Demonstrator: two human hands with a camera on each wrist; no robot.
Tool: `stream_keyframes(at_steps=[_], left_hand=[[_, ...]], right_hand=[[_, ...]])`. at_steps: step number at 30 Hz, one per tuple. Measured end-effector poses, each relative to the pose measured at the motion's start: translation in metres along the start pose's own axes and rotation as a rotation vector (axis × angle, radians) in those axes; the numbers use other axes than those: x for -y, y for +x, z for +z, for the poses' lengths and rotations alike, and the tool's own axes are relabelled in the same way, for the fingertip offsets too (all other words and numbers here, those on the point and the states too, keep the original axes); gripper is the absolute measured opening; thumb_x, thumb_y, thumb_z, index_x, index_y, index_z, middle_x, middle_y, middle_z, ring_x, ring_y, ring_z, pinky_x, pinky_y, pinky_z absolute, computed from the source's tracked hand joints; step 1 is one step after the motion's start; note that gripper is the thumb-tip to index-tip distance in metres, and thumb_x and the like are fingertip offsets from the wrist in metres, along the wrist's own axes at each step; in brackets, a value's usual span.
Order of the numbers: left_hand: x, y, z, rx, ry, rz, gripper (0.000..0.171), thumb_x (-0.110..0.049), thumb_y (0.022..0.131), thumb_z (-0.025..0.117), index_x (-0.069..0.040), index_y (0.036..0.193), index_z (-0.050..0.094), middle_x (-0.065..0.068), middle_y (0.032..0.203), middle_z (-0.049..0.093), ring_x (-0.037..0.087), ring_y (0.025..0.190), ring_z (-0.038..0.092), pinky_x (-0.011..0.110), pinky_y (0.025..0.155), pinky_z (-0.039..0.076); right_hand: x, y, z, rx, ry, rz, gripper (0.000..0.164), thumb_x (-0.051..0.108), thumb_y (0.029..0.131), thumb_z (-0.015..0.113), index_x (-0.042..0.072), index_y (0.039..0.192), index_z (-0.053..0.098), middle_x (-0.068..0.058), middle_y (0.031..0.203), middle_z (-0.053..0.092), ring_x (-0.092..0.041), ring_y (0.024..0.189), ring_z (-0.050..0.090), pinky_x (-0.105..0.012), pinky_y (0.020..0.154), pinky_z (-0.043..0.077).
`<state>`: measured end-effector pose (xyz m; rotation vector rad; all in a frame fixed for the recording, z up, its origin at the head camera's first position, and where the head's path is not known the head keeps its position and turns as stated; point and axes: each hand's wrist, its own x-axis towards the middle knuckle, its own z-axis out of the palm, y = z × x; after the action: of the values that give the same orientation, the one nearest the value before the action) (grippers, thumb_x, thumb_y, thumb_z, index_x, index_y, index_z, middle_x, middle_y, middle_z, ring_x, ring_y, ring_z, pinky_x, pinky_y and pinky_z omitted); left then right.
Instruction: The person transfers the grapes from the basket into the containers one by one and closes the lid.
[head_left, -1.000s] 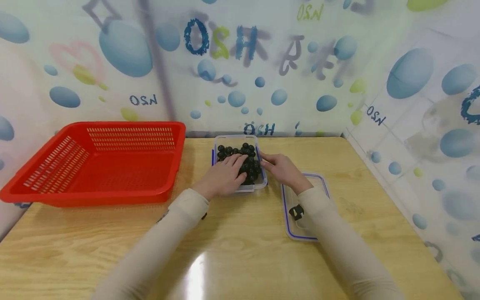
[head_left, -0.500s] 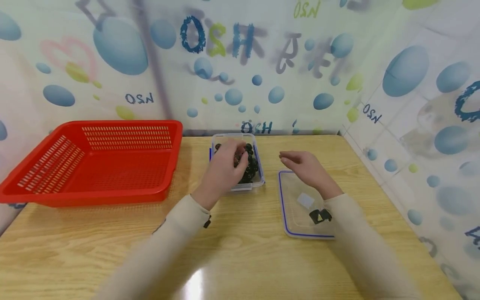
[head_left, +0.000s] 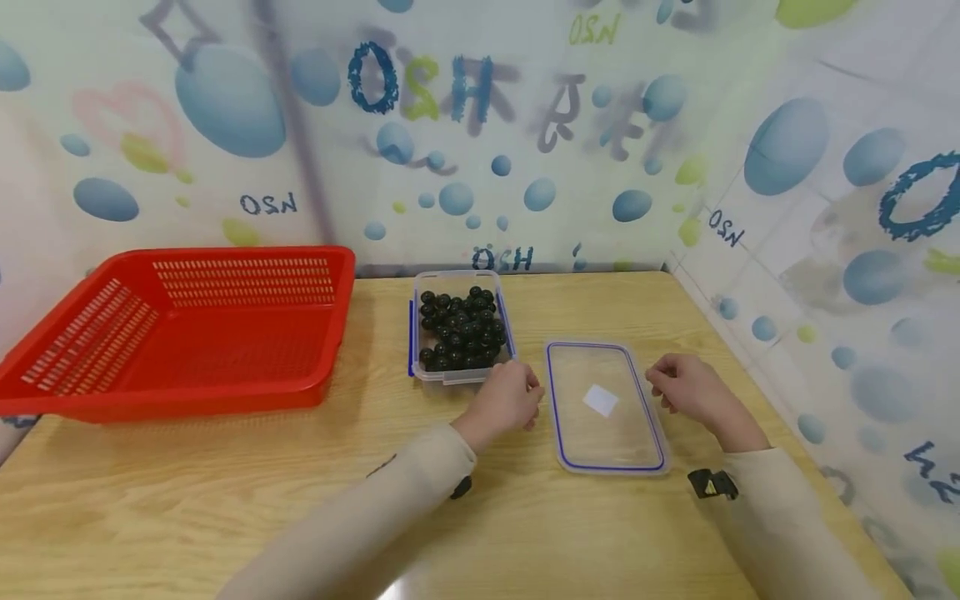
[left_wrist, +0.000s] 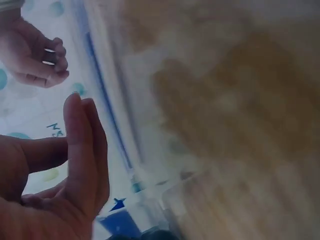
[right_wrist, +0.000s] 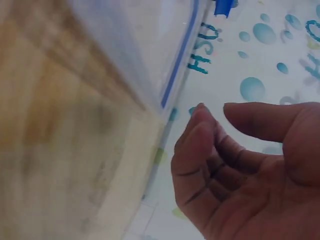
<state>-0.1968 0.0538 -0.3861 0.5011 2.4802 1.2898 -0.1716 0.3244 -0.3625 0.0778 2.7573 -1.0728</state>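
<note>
Wooden table (head_left: 540, 533) | left hand (head_left: 502, 398), right hand (head_left: 692, 390): both empty, loosely bent | flanking lid (head_left: 606, 437)

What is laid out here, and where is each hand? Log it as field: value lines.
Container: clear plastic, uncovered, on the table
Contents: dark round balls
Lid: clear, blue seal, flat on the table, right of the container
Label: white, near the lid's middle
Left hand: between container and lid, nothing held
Right hand: by the lid's right edge, nothing held
Basket: red, left of the container
</note>
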Motion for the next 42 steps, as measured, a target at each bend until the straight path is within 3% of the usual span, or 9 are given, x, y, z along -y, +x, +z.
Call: stream_keyframes(at_steps=[5,8,11,17,25,29,33,38,42], left_hand=[[0.006,0.005,0.006,0.067,0.066,-0.100,0.021,-0.014,0.097,0.063,0.001,0.082,0.065,0.005,0.058,0.062,0.016,0.051,0.063,0.025,0.052,0.052],[0.004,0.008,0.006,0.114,0.104,-0.116,0.024,-0.013,0.097,0.063,-0.001,0.076,0.065,0.005,0.057,0.063,0.015,0.051,0.064,0.025,0.055,0.053],[0.000,0.010,0.009,0.172,0.081,-0.133,0.023,-0.006,0.096,0.061,0.000,0.075,0.067,0.006,0.058,0.065,0.016,0.052,0.066,0.024,0.055,0.054],[-0.004,0.008,0.015,0.239,-0.085,-0.156,0.027,0.010,0.090,0.053,0.007,0.068,0.068,0.011,0.058,0.065,0.022,0.052,0.067,0.026,0.051,0.056],[-0.008,-0.003,0.004,0.205,-0.282,-0.178,0.016,0.009,0.088,0.058,0.010,0.076,0.068,0.015,0.065,0.067,0.025,0.059,0.069,0.031,0.057,0.058],[-0.015,-0.010,-0.020,0.175,-0.386,-0.126,0.012,0.004,0.093,0.058,0.010,0.085,0.065,0.017,0.072,0.067,0.027,0.064,0.070,0.033,0.060,0.059],[-0.020,-0.020,-0.057,0.093,-0.421,-0.069,0.009,0.000,0.095,0.058,0.007,0.096,0.062,0.019,0.078,0.067,0.028,0.066,0.070,0.037,0.064,0.059],[-0.018,-0.031,-0.105,-0.053,-0.352,-0.054,0.014,-0.003,0.094,0.059,0.006,0.104,0.062,0.018,0.084,0.067,0.027,0.067,0.070,0.040,0.066,0.059],[-0.012,-0.037,-0.141,-0.153,-0.262,-0.092,0.020,-0.009,0.097,0.057,0.004,0.111,0.059,0.017,0.090,0.066,0.026,0.072,0.069,0.039,0.070,0.058]], right_hand=[[-0.014,0.003,0.006,0.052,-0.026,0.053,0.025,0.009,0.102,0.047,-0.014,0.106,0.057,-0.015,0.084,0.061,-0.021,0.070,0.061,-0.036,0.062,0.055],[-0.019,0.005,0.010,0.076,-0.027,0.060,0.024,0.006,0.101,0.047,-0.016,0.105,0.057,-0.014,0.082,0.061,-0.021,0.069,0.062,-0.035,0.061,0.055],[-0.022,0.007,0.012,0.082,-0.025,0.066,0.024,0.004,0.101,0.046,-0.017,0.106,0.058,-0.014,0.083,0.062,-0.020,0.068,0.062,-0.034,0.061,0.055],[-0.022,0.007,0.011,0.075,-0.045,0.076,0.024,0.002,0.100,0.047,-0.018,0.106,0.058,-0.015,0.084,0.062,-0.020,0.069,0.062,-0.034,0.061,0.055],[-0.008,0.002,0.002,0.037,0.033,0.068,0.031,0.009,0.101,0.047,-0.018,0.113,0.055,-0.016,0.087,0.061,-0.020,0.072,0.062,-0.035,0.063,0.056],[0.015,-0.002,-0.008,-0.018,0.105,-0.005,0.035,0.012,0.103,0.045,-0.018,0.118,0.052,-0.018,0.094,0.061,-0.021,0.078,0.061,-0.033,0.065,0.057],[0.047,0.005,-0.011,-0.064,0.192,-0.106,0.036,0.015,0.104,0.047,-0.018,0.120,0.052,-0.019,0.098,0.061,-0.017,0.078,0.062,-0.030,0.067,0.057],[0.086,0.021,-0.003,-0.077,0.272,-0.187,0.035,0.016,0.103,0.052,-0.014,0.119,0.056,-0.017,0.095,0.061,-0.013,0.075,0.062,-0.028,0.069,0.057],[0.120,0.044,0.011,-0.026,0.317,-0.207,0.033,0.014,0.101,0.054,-0.012,0.122,0.058,-0.019,0.102,0.062,-0.017,0.081,0.063,-0.030,0.073,0.057]])
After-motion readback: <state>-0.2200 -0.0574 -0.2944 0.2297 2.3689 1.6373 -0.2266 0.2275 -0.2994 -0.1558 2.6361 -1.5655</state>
